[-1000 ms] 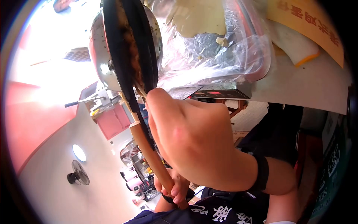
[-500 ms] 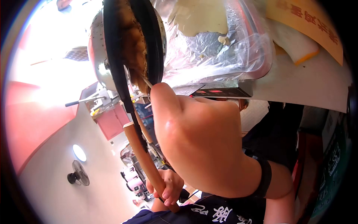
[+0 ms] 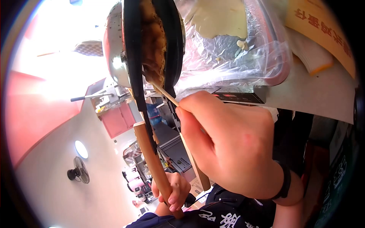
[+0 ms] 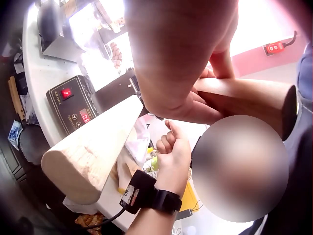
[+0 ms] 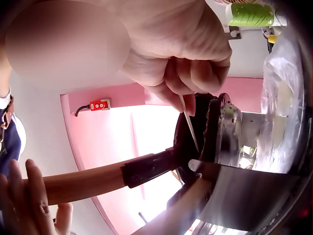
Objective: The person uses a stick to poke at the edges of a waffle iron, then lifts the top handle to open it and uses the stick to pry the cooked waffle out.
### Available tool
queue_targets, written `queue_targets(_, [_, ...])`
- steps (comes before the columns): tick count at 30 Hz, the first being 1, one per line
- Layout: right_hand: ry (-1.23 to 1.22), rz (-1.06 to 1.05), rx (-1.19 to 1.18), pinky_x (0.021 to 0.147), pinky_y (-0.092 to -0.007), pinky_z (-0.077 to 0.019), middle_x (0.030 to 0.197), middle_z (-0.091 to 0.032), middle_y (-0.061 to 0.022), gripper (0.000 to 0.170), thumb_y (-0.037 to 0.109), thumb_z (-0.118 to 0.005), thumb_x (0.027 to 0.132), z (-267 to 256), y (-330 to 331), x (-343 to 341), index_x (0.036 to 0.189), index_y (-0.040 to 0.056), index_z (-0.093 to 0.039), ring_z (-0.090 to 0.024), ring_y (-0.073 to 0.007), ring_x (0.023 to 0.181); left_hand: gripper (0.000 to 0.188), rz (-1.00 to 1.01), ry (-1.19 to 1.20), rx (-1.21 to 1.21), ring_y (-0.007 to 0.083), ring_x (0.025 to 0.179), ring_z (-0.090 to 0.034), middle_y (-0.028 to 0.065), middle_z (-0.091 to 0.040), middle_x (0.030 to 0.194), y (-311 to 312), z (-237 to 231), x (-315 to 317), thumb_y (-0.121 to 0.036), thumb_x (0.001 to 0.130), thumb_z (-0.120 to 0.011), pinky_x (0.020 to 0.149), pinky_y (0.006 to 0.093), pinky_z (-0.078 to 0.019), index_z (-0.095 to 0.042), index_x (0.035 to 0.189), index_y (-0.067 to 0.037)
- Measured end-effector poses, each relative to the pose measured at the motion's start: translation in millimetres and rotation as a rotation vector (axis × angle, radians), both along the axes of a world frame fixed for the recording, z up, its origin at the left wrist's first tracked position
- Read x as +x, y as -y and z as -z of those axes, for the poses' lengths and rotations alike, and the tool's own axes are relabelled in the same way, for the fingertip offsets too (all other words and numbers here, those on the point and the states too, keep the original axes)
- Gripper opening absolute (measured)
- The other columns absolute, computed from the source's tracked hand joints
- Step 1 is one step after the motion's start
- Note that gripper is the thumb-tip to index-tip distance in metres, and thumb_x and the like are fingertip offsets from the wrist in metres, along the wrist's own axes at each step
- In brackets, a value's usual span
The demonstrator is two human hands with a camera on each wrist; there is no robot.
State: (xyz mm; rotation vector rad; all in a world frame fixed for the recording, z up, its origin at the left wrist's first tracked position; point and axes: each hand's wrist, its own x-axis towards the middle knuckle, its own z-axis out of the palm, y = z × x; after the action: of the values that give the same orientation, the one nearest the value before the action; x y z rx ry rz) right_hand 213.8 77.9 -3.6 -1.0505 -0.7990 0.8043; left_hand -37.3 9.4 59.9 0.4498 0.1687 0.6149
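In the head view my left hand grips the upper wooden handle of a round, hinged waffle iron. Its two black plates stand partly apart, and a browned waffle shows between them. My right hand pinches a thin wooden stick whose tip reaches the waffle's edge near the handles. The lower wooden handle is free of both hands. In the right wrist view the stick points in between the plates.
Beside the iron lies a plastic-wrapped tray with a pale batter-like patch on it. A printed yellow paper is at the table edge. A control box with a lit red switch sits near the lower handle.
The plates have come further apart and more of the waffle shows. My right hand has drawn back from the iron, baring more of the stick and the lower handle.
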Motion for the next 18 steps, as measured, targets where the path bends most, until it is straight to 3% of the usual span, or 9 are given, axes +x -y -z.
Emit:
queue_targets(1, [0.035,-0.027,-0.008,0.044,-0.0321,-0.0416,0.058,-0.056,-0.0095,0.01,-0.006,-0.07,0.083,0,-2,-2,0.087,0.0005,-0.064,-0.057,-0.023,0.045,0.014,-0.02,-0.024,-0.012,0.0294,0.079,-0.073,0.0232,-0.064,0.113,2,-1,-3,-0.008,0.093,-0.066,0.066,0.0382,-0.0647,-0.061,0.104,-0.015])
queue_targets(8, [-0.004,0.019,-0.04,0.044,-0.0327,-0.0414,0.058,-0.056,-0.0097,0.009,-0.003,-0.07,0.085,-1,1,-9,0.088,0.0013,-0.063,-0.057,-0.024,0.046,0.013,0.027,0.029,-0.033,0.0297,0.079,-0.073,0.0223,-0.063,0.115,-6,8,3,-0.009,0.092,-0.067,0.067,0.0394,-0.0645,-0.061,0.103,-0.014])
queue_targets(16, [-0.125,0.067,-0.073,0.044,-0.0358,-0.0408,0.057,-0.057,-0.0107,0.008,0.001,-0.067,0.088,-3,-16,-30,0.087,0.0033,-0.06,-0.058,-0.0268,0.046,0.024,0.118,0.043,-0.063,0.0318,0.079,-0.073,0.0212,-0.062,0.119,-17,9,16,-0.011,0.085,-0.068,0.068,0.0414,-0.064,-0.063,0.108,-0.006])
queue_targets(18, [-0.085,0.127,-0.072,0.043,-0.0337,-0.0426,0.056,-0.055,-0.0075,0.016,0.007,-0.07,0.084,-6,-20,-39,0.085,0.0044,-0.054,-0.059,-0.0228,0.046,0.022,0.124,0.069,-0.067,0.0318,0.08,-0.073,0.0212,-0.061,0.12,-17,12,14,-0.01,0.086,-0.067,0.069,0.0414,-0.0641,-0.064,0.108,-0.007])
